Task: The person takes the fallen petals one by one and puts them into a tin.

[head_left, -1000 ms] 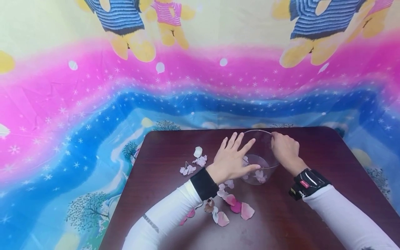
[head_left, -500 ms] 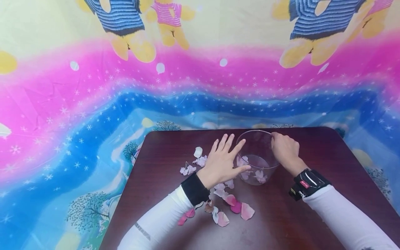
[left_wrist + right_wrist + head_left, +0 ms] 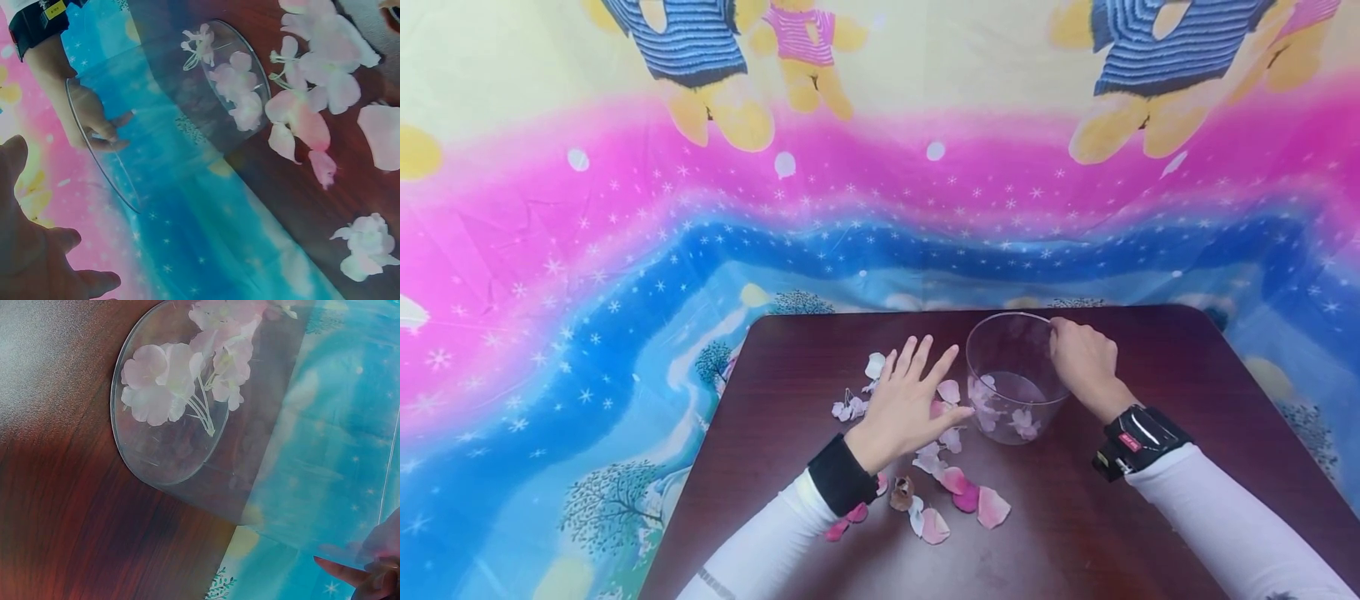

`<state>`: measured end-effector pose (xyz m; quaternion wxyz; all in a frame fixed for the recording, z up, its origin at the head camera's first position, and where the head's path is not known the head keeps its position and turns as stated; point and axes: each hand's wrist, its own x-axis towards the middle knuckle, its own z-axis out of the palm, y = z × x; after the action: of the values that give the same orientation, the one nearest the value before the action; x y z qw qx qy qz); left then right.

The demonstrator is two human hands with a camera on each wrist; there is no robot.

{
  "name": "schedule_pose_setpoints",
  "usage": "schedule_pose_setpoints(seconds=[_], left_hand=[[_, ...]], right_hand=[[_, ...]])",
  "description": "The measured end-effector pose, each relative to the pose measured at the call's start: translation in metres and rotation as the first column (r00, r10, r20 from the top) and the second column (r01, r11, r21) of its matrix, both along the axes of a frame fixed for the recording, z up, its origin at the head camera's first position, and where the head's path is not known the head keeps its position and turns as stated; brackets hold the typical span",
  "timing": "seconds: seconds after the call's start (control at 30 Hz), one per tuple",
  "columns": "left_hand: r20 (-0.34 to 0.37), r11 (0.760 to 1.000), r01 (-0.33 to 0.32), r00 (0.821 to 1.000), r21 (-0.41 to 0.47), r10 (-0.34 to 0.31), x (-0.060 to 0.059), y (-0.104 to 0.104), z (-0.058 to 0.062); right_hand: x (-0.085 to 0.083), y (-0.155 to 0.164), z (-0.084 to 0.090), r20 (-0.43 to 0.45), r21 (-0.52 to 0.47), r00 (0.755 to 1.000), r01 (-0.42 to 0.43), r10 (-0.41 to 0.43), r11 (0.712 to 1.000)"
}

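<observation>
A clear plastic tub stands upright on the brown table. Pale pink artificial flowers lie inside at its bottom. My right hand grips the tub's rim at the right, thumb inside the wall in the left wrist view. My left hand, palm down with fingers spread, hovers left of the tub and holds nothing. Beneath and beside it are pink petals, partly covered by the hand. A pale flower cluster and a white petal lie to its left.
Nearer the front are several loose petals: a pale pink petal, a magenta petal and a curled brown petal. Behind the table's far edge hangs a patterned cloth in pink and blue.
My left hand has drawn away from over the tub, leftward and slightly nearer, uncovering the tub's left side and some petals. The right hand and tub have stayed put.
</observation>
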<state>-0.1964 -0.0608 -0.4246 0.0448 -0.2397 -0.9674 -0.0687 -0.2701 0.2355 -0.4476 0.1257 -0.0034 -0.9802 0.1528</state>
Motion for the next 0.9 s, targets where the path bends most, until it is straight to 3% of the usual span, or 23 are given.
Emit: schedule_pose_setpoints(seconds=[0.37, 0.9], left_hand=[[0.063, 0.995, -0.04, 0.997, 0.094, 0.034, 0.01, -0.023, -0.017], [0.094, 0.992, -0.109, 0.99, 0.06, 0.103, 0.016, -0.056, -0.035]], right_hand=[[-0.001, -0.001, 0.0, 0.008, -0.002, 1.0, 0.004, -0.004, 1.0], [-0.001, 0.0, 0.0, -0.02, 0.002, 1.0, 0.001, -0.001, 1.0]])
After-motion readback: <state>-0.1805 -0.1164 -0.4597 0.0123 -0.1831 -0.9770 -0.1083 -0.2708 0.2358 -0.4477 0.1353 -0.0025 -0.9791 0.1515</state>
